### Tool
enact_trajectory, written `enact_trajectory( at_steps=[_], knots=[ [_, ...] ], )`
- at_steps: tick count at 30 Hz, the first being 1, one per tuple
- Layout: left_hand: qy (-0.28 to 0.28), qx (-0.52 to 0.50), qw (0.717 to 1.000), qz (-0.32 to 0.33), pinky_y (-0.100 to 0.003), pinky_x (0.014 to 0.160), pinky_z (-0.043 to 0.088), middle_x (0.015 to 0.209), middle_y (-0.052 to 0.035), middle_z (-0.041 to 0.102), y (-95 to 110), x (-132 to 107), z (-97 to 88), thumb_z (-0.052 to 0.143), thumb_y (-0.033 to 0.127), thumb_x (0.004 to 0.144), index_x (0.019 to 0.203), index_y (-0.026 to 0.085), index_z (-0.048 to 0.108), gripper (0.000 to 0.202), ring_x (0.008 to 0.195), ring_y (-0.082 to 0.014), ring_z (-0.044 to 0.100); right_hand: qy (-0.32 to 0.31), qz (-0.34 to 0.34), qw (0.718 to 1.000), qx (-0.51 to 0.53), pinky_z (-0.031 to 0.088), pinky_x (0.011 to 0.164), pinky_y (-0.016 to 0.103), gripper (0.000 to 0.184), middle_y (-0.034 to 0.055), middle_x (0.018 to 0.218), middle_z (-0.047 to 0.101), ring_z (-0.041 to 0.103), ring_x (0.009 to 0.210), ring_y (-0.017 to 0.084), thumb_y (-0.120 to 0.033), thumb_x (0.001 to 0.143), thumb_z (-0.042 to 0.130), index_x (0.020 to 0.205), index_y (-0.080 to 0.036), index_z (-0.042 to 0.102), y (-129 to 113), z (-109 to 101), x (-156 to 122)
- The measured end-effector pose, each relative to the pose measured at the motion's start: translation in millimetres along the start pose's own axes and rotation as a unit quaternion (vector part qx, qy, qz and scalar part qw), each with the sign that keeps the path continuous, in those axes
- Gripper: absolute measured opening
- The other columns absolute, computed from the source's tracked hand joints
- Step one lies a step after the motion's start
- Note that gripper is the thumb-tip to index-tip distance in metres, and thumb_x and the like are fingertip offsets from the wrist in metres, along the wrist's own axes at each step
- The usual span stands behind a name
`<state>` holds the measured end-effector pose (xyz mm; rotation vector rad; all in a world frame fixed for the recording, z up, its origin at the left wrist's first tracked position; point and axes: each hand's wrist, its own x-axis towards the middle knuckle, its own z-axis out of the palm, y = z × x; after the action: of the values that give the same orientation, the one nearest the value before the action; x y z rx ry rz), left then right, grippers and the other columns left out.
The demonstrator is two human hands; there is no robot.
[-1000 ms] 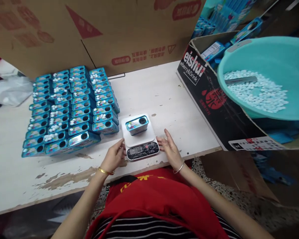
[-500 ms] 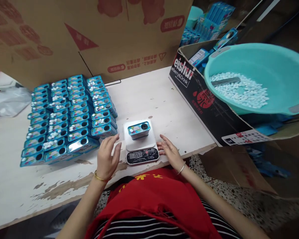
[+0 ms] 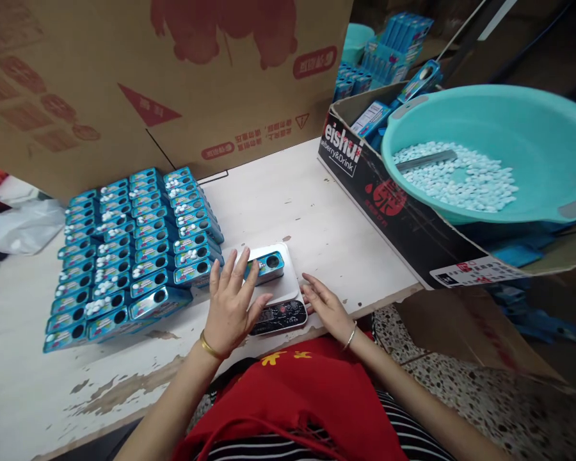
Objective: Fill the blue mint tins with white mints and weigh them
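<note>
A worn white table [image 3: 317, 218] with flaking paint fills the view; nearest, the left hand [image 3: 230, 307] hovers over a small scale [image 3: 288, 291], fingers spread and empty, tips at a blue tin [image 3: 269, 264] on its platform, contact unclear; the right hand [image 3: 324, 306] lies open and flat beside the scale; the tin looks light, stiff and smooth, best pinched by its long sides and kept level, its top hole being open; left, stacked tins [image 3: 134, 250]; beyond, a teal basin [image 3: 532, 128] of white tablets [image 3: 456, 182].

Blue tin [image 3: 269, 264] – white scale [image 3: 283, 289] – turquoise basin [image 3: 532, 147].
</note>
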<state>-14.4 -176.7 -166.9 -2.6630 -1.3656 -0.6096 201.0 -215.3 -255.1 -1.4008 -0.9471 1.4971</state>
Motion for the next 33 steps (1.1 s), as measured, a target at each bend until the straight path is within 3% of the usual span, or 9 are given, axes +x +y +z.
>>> enact_trajectory(
  at_steps=[4,9,12,16,19,22,26,29,33],
  knots=[
    [0.033,-0.011,0.999,-0.009,-0.055,0.113,0.025,0.138,-0.0105,0.052,-3.8,11.4,-0.9,0.057,0.031,0.089,0.118,0.024,0.058,0.03,0.136,-0.0276,0.04,0.005,-0.033,0.999,-0.034,0.055,0.069,0.033,0.059,0.0081,0.102,0.064,0.061,0.083,0.019,-0.058,0.084,0.054,0.129,-0.02,0.055,-7.6,0.4,2.5],
    [0.032,-0.128,0.989,-0.068,-0.051,0.108,0.035,0.124,-0.0097,0.059,-6.7,22.9,-4.2,0.056,0.028,0.09,0.091,0.02,0.06,0.009,0.125,-0.0255,0.05,0.107,-0.112,0.987,-0.043,0.051,0.07,0.029,0.043,0.01,0.107,0.062,0.059,0.085,0.018,-0.056,0.082,0.06,0.105,-0.02,0.065,-32.3,3.0,0.6],
    [0.056,-0.212,0.972,-0.089,-0.045,0.102,0.043,0.12,-0.008,0.06,3.1,29.7,-11.1,0.055,0.027,0.091,0.089,0.02,0.056,0.007,0.119,-0.0226,0.054,0.019,-0.011,0.994,0.111,0.038,0.045,0.02,0.043,0.0038,0.083,0.062,0.051,0.058,0.01,-0.059,0.082,0.059,0.098,-0.019,0.062,-56.2,6.8,-7.3],
    [-0.018,-0.188,0.98,0.065,-0.052,0.112,0.028,0.131,-0.0083,0.055,15.6,41.8,-21.8,0.058,0.036,0.089,0.113,0.024,0.056,0.027,0.127,-0.0253,0.047,-0.178,0.169,0.912,0.328,0.024,0.036,0.017,0.05,0.0044,0.082,0.062,0.047,0.051,0.007,-0.063,0.084,0.053,0.102,-0.018,0.063,-83.2,10.2,-20.4],
    [-0.062,-0.135,0.985,0.084,-0.051,0.11,0.031,0.139,-0.0137,0.048,8.5,50.6,-23.6,0.059,0.052,0.085,0.136,0.024,0.041,0.061,0.13,-0.0293,0.044,-0.172,0.182,0.891,0.378,0.029,0.039,0.017,0.033,0.003,0.082,0.061,0.045,0.052,0.006,-0.047,0.084,0.062,0.101,-0.018,0.065,-84.3,3.2,-20.5],
    [-0.138,-0.076,0.986,0.047,-0.044,0.092,0.045,0.122,-0.0156,0.059,-8.7,58.8,-21.0,0.058,0.056,0.083,0.135,0.018,0.043,0.066,0.111,-0.0293,0.056,-0.07,0.12,0.937,0.322,0.031,0.042,0.016,0.032,0.0013,0.081,0.062,0.047,0.054,0.005,-0.03,0.075,0.071,0.103,-0.018,0.062,-63.2,-15.4,1.3],
    [-0.233,-0.042,0.97,0.063,-0.035,0.078,0.048,0.095,-0.0079,0.066,-38.8,91.7,-12.9,0.048,0.041,0.092,0.117,0.018,0.054,0.034,0.087,-0.022,0.062,0.13,-0.035,0.983,0.123,0.034,0.04,0.02,0.039,-0.0023,0.067,0.057,0.045,0.046,0.008,-0.041,0.077,0.062,0.106,-0.016,0.056,-23.7,-45.0,66.0],
    [-0.184,-0.017,0.982,0.029,-0.035,0.084,0.047,0.108,-0.0086,0.065,-74.3,146.4,-0.2,0.051,0.036,0.089,0.12,0.019,0.052,0.035,0.098,-0.0234,0.061,0.183,-0.182,0.962,-0.092,0.05,0.054,0.028,0.035,0.0016,0.071,0.062,0.058,0.057,0.015,-0.036,0.086,0.046,0.112,-0.016,0.056,-5.5,-57.7,111.9],
    [-0.171,0.029,0.984,-0.048,-0.032,0.088,0.046,0.116,-0.0089,0.064,-135.9,230.8,29.1,0.057,0.03,0.083,0.119,0.019,0.055,0.038,0.106,-0.0245,0.06,0.141,-0.326,0.891,-0.282,0.054,0.09,0.04,0.037,0.0118,0.111,0.067,0.065,0.105,0.023,-0.02,0.088,0.037,0.119,-0.018,0.057,8.7,-58.7,136.6]
  ],
)
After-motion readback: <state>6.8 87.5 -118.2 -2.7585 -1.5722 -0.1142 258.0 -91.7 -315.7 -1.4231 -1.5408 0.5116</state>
